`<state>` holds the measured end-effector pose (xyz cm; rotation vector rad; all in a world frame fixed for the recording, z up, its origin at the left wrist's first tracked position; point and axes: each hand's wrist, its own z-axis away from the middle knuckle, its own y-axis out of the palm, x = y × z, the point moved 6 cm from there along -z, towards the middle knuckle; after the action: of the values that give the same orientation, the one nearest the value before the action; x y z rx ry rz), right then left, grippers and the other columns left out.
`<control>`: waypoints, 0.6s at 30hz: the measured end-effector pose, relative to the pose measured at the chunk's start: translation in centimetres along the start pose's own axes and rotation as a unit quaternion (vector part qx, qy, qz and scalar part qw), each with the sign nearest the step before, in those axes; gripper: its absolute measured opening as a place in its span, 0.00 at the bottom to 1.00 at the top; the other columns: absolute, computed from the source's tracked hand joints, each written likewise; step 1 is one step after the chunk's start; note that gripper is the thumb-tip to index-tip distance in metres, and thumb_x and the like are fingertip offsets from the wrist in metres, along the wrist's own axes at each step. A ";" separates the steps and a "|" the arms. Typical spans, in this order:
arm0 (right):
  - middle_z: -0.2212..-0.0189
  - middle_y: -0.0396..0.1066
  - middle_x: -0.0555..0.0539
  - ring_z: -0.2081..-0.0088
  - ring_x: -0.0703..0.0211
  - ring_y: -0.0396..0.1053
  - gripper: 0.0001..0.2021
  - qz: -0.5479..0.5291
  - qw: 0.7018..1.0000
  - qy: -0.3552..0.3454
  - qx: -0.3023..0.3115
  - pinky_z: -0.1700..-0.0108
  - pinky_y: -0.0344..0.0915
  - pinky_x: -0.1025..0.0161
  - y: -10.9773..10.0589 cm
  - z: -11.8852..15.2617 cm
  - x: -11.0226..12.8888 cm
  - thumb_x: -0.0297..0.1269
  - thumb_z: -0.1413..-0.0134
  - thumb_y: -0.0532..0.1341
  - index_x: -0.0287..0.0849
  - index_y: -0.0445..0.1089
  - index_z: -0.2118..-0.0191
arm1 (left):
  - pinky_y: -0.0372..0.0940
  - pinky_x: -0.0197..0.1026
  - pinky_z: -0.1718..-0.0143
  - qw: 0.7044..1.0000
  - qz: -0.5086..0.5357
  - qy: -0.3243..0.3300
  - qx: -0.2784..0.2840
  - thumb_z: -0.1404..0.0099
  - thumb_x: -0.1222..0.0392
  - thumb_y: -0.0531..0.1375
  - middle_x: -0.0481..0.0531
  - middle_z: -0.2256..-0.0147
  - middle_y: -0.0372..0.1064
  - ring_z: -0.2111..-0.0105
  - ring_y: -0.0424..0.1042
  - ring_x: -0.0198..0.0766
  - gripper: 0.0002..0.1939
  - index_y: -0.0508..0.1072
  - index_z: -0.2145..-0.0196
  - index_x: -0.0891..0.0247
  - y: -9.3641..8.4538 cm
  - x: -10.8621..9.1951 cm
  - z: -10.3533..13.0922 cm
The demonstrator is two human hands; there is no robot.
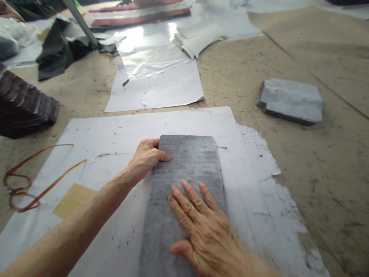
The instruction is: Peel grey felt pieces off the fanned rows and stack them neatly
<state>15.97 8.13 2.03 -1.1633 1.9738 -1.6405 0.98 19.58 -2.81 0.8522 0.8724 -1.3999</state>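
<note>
1. Right of the grey slab (187,154), the white base sheet (253,192) offers a flat lane, its outer edge ragged.
2. Past that edge, the brown table cover (236,84) leaves broad passage up to the small grey stack (292,100), which stands raised.
3. Beyond the slab's far end, a low way crosses flat paper.
4. On the left, the left forearm (95,215) slants across, and spectacles (20,190) lie with arms open.
5. Farther left, a thick striped stack (25,104) and a slanting pole (80,23) obstruct.
</note>
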 end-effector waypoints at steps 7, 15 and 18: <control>0.45 0.64 0.41 0.39 0.45 0.51 0.32 0.064 0.995 -0.025 -0.078 0.37 0.37 0.42 0.2 3.4 2.3 0.59 0.43 0.44 0.40 0.66 0.47 | 0.62 0.36 0.77 1.000 -0.009 0.018 -0.013 0.62 0.67 0.63 0.45 0.80 0.69 0.80 0.67 0.36 0.10 0.74 0.76 0.65 -0.1 0.3 -0.1; 0.51 0.70 0.47 0.38 0.48 0.49 0.13 0.078 0.992 0.025 -0.092 0.37 0.39 0.41 2.3 6.8 5.9 0.39 0.41 0.54 0.47 0.70 0.53 | 0.60 0.35 0.78 0.997 -0.050 0.052 -0.034 0.61 0.68 0.62 0.43 0.80 0.68 0.80 0.65 0.33 0.11 0.75 0.75 0.64 -0.2 0.2 -0.2; 0.50 0.69 0.48 0.39 0.47 0.52 0.12 0.073 0.988 0.083 -0.104 0.38 0.45 0.40 3.0 8.0 7.3 0.34 0.46 0.60 0.48 0.71 0.55 | 0.60 0.35 0.77 0.996 -0.061 0.061 -0.039 0.61 0.68 0.61 0.43 0.80 0.68 0.79 0.66 0.34 0.11 0.74 0.75 0.64 -0.3 0.1 -0.2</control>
<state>15.85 -2.59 -1.21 -0.9498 2.3222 -1.5309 0.69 19.69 -2.99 0.8440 1.0811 -1.4207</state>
